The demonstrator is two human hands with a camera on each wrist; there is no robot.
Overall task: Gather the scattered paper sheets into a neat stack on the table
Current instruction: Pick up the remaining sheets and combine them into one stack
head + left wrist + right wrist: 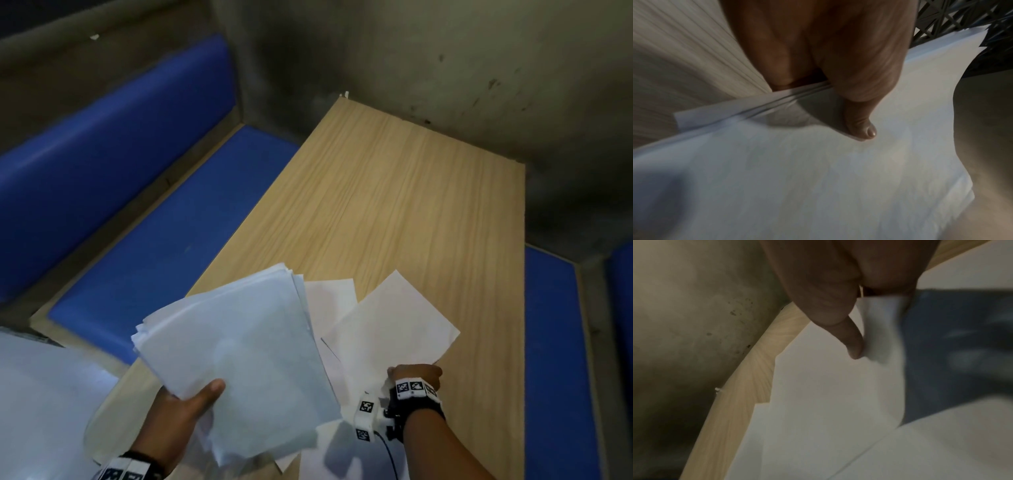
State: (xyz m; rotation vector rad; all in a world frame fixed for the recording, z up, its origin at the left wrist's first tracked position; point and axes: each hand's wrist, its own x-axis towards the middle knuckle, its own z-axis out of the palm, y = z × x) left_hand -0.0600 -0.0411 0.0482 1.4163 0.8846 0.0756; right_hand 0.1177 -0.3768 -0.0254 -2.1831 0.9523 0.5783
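My left hand [191, 401] holds a bundle of white sheets [236, 349] above the table's near left corner, thumb pressed on top [861, 123], fingers hidden underneath. The bundle's edges are uneven [748, 110]. My right hand [416, 373] pinches the near corner of a single white sheet [394, 322] and lifts it off the wooden table [394, 192]; in the right wrist view the thumb [851, 340] presses that sheet [828, 386]. More loose sheets [329, 301] lie flat beneath and between the two hands.
A blue padded bench [164, 219] runs along the table's left side, and another blue seat [555, 342] lies at the right. A stained grey wall [445, 68] stands behind the table. Something pale and blurred [41, 404] sits at the lower left.
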